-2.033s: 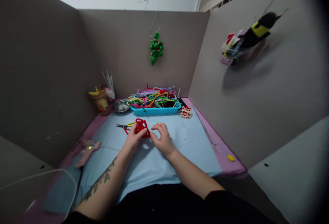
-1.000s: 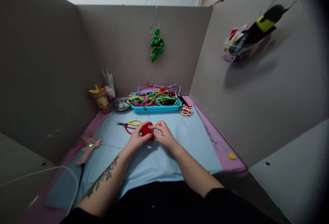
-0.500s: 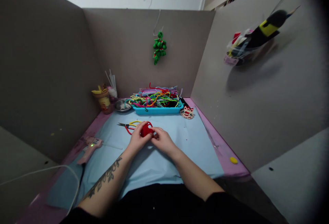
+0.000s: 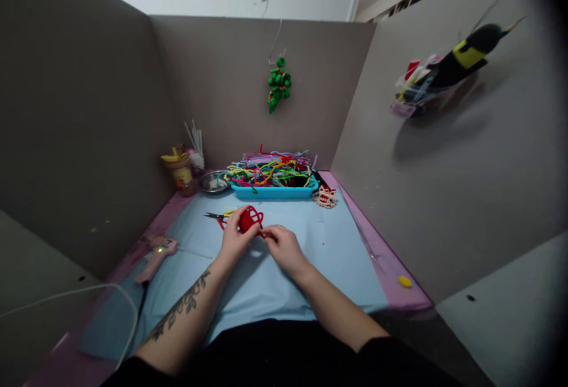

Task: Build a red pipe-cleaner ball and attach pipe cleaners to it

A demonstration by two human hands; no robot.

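A red craft piece made of what looks like fuzzy pipe cleaner (image 4: 251, 219), with a solid part and open loops, is held above the blue cloth (image 4: 284, 280). My left hand (image 4: 236, 234) is closed around its left side. At its lower right, my right hand (image 4: 284, 246) pinches a red strand between thumb and fingers. Just behind my left hand lie scissors (image 4: 215, 216) with red and yellow handles, partly hidden by that hand.
A blue tray (image 4: 275, 193) heaped with coloured pipe cleaners stands at the back. Left are a pink glue gun (image 4: 156, 258), a metal dish (image 4: 213, 182) and a brown cup (image 4: 181, 173). A red-and-white ornament (image 4: 325, 196), tweezers (image 4: 364, 236) and a yellow disc (image 4: 404, 281) lie right. Grey panels surround the table.
My right hand has shifted down and slightly right, away from the body of the red piece, keeping a strand pinched. More of the loops now show. The whole view has shifted slightly.
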